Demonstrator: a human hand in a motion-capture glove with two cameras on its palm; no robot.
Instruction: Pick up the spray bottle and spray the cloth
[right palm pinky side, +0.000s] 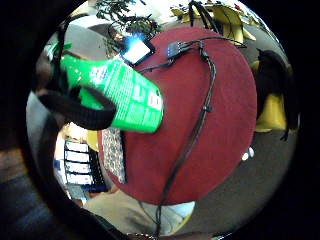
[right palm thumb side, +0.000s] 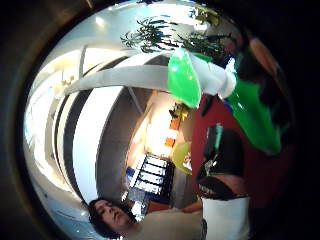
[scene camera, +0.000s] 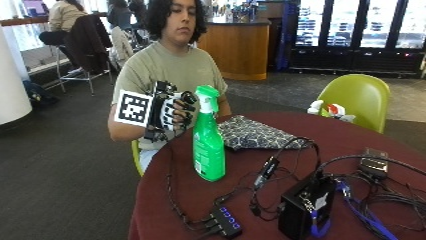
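Gripping the green spray bottle (scene camera: 208, 145) at its neck, the gloved right hand (scene camera: 174, 111) has its fingers curled round it just under the white trigger head. Bottle upright; base appears at or just above the round red table (scene camera: 266, 200), contact unclear. Patterned cloth (scene camera: 256, 134) lies flat on the table, just behind the bottle.
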